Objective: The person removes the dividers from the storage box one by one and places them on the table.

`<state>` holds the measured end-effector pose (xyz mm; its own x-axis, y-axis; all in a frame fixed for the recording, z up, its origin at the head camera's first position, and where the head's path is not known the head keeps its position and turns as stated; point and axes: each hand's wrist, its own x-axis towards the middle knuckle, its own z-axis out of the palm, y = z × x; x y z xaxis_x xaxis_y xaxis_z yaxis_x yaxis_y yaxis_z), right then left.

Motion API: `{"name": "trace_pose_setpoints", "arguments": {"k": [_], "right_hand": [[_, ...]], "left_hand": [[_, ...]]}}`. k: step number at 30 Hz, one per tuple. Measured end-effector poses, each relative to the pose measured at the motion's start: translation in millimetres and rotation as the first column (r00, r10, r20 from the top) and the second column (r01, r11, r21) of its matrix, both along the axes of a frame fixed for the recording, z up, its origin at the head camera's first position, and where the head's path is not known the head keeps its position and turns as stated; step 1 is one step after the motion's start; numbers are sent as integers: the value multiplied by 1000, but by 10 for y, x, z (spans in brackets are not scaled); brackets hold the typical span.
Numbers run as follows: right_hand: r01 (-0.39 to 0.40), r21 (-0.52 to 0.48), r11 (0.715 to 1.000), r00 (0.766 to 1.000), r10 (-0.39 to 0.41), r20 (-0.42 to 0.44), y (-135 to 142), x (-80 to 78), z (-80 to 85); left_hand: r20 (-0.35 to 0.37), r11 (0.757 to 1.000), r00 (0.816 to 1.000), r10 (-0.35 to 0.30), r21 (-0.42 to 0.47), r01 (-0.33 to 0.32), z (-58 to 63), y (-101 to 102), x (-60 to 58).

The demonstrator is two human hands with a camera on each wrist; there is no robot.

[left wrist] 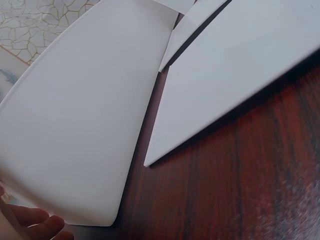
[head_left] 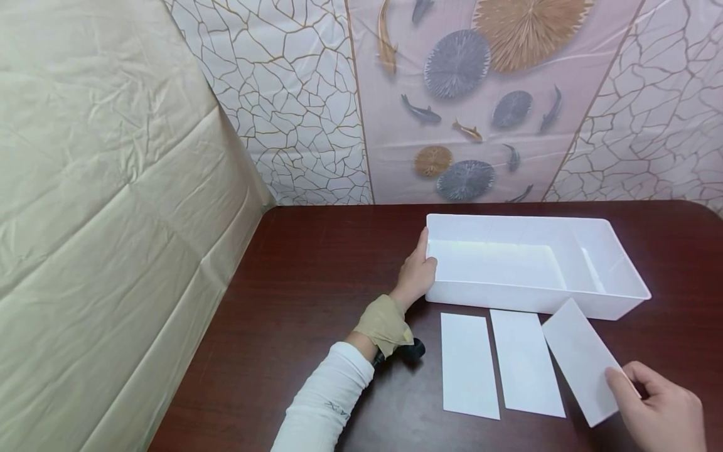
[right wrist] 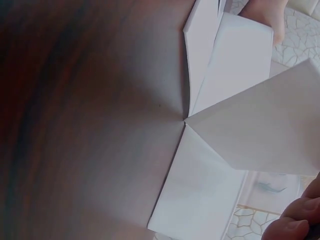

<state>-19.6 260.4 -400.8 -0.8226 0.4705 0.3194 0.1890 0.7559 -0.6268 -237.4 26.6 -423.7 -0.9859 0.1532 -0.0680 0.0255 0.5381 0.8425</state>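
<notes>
A long white open bin [head_left: 486, 294] stands lengthwise on the table. My left hand [head_left: 416, 271] grips its left end, fingers [left wrist: 37, 222] curled at the bin's edge in the left wrist view. Between thumb and fingers, my right hand [head_left: 661, 405] pinches a thin white rectangular panel [head_left: 580, 363]. That panel tilts up off the table, its far corner close to the bin's front wall; in the right wrist view the panel [right wrist: 265, 125] crosses in front of the bin. Two similar white panels, one left [head_left: 470, 367] and one middle [head_left: 528, 364], lie flat before the bin.
The dark red-brown table [head_left: 282, 314] extends left and right of the bin. Cream cloth [head_left: 130, 188] hangs along the left side. Behind the table is a patterned wall covering [head_left: 305, 113]. A black device [head_left: 412, 349] shows under the left wrist.
</notes>
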Motion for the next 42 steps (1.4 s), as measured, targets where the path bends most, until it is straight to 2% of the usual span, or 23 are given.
{"name": "trace_pose_setpoints", "arguments": {"k": [4,16,21,27,42], "right_hand": [[-20,17,1000,1000,20,-1,27,16,-23],[-117,111,987,988,105,111,120,46,-73],[-164,124,978,973,141,181,155,56,-106],[-215,123,969,959,186,213,170,61,-143],[-263,133,956,910,200,362,185,37,-197]], "left_hand": [[-3,1000,1000,-1,-5,1,-14,3,-9],[-6,1000,1000,-3,3,3,-8,3,-10],[1,1000,1000,-4,12,4,4,3,1],[-3,1000,1000,-11,19,11,-5,-1,-1],[-8,1000,1000,-1,2,1,-13,-1,1]]}}
